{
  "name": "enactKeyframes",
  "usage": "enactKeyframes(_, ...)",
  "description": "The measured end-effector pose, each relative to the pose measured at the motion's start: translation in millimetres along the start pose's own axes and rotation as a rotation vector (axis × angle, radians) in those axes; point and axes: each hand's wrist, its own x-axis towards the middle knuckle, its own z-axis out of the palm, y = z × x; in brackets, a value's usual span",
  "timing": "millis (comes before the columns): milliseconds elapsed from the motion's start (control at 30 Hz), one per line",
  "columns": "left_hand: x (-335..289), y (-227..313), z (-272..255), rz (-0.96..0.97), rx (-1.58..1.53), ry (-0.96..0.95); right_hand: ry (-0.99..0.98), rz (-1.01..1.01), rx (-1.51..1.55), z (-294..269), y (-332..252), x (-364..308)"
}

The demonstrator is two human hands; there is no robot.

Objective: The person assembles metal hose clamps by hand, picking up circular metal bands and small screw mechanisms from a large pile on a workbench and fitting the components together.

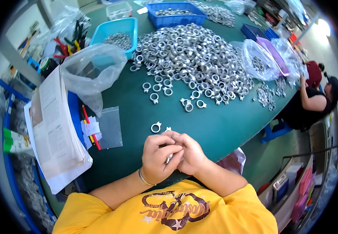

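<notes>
My left hand (158,158) is curled closed in front of my chest, with a silver metal piece (169,158) showing between its fingers, apparently one of the ring fittings. My right hand (190,155) presses against it with bent fingers; whatever it grips is hidden. Just past my fingertips, part of another metal ring (168,129) shows; I cannot tell if it is held or lies on the table. A single ring with a small lug (156,127) rests on the green table (138,117) beside it. Farther off spreads a large heap of the same silver rings (192,54).
Behind the heap stand a turquoise bin (95,39) and a blue crate (176,21), both holding metal parts. Plastic bags (93,74), newspapers (54,124) and pens (91,126) lie at left. A seated person (313,99) works at the right.
</notes>
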Motion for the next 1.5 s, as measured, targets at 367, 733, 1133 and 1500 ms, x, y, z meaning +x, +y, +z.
enactKeyframes(367,-6.0,-2.4,0.5,0.148,0.022,0.026,-0.135,0.035,0.466,-12.5,10.2,1.6)
enactKeyframes(733,-13.9,-15.1,17.1,-0.134,-0.162,0.114,0.594,-0.492,0.478,-196.1,-24.5,-140.0)
enactKeyframes(1133,-10.0,-1.9,-8.0,-0.248,-0.194,0.180,1.158,-0.583,0.005,-338.5,-20.4,-118.3)
enactKeyframes(1500,-51.4,38.2,-9.5,-0.461,0.204,-0.382,-0.013,-1.053,-1.482,-71.2,-2.1,-63.5)
